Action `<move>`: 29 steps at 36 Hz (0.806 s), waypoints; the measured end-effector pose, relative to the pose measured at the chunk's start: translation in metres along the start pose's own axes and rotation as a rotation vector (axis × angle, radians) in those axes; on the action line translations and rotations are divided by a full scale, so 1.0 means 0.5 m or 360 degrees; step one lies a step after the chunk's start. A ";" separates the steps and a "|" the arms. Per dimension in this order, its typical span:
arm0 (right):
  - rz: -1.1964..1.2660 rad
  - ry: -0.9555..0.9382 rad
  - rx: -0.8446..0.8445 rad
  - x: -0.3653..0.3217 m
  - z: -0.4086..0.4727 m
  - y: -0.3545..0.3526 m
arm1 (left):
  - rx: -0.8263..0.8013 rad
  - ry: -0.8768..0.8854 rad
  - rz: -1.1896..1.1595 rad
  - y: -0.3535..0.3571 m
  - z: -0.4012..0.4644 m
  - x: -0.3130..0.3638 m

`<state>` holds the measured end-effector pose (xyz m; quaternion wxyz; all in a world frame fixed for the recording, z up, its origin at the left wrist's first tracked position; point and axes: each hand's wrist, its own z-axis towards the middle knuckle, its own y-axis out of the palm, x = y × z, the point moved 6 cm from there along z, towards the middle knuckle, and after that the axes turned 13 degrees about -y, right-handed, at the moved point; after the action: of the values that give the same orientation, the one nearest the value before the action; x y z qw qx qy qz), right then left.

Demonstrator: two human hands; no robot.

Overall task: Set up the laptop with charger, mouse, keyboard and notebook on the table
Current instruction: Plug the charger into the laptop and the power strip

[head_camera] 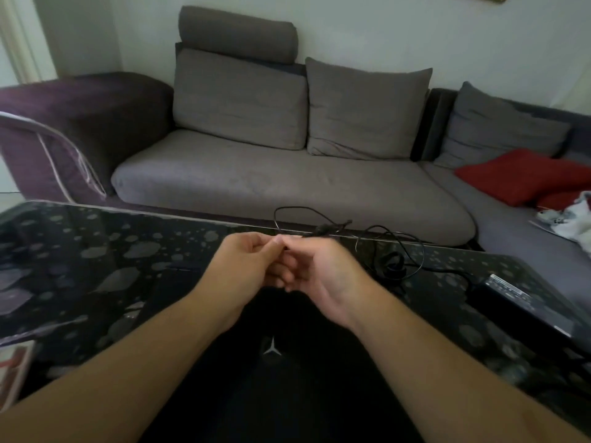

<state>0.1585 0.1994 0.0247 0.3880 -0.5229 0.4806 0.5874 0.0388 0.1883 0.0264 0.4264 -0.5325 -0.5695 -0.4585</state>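
Note:
A closed black laptop with a silver star logo lies flat on the dark speckled table, under my forearms. Its charger brick sits at the table's right edge. The thin black charger cable loops over the far edge towards my hands. My left hand and my right hand meet above the laptop's far end, fingers curled together, both pinching the cable near its plug end. No mouse, keyboard or notebook is in view.
A grey sofa with a purple armrest stands just beyond the table. Red cushions and a white patterned cloth lie on its right part. A red and white object shows below the table's left edge.

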 end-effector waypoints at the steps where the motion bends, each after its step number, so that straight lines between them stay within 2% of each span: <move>1: 0.0038 -0.0072 0.0003 0.005 -0.002 0.008 | 0.0025 0.0008 0.0046 0.002 -0.001 -0.002; 4: 0.0041 -0.0168 0.0091 0.015 0.007 0.013 | 0.0203 0.0081 0.0374 -0.015 0.002 0.007; 7: 0.0232 -0.0095 0.0107 0.031 0.014 0.020 | 0.0312 0.0238 0.0750 -0.047 0.006 0.021; 11: 0.0171 -0.0114 0.0238 0.032 0.043 0.006 | 0.0136 0.0282 0.1278 -0.057 0.002 0.028; 16: -0.0782 -0.0223 0.0288 0.035 0.087 -0.020 | 0.0232 -0.0067 0.1774 -0.129 0.030 0.006; 20: -0.1473 -0.0261 0.0181 0.036 0.113 -0.034 | 0.0125 -0.0352 0.2208 -0.170 0.044 -0.012; 24: -0.1803 -0.0243 0.0041 0.049 0.125 -0.025 | 0.0112 -0.0412 0.2230 -0.176 0.060 -0.011; 29: -0.2083 -0.0217 -0.0060 0.058 0.140 -0.003 | 0.0054 -0.0490 0.2078 -0.175 0.076 -0.008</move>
<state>0.1387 0.2664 -0.0050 0.6855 -0.6755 0.0274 0.2703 -0.0483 0.2233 0.0084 0.5386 -0.8203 -0.1918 -0.0162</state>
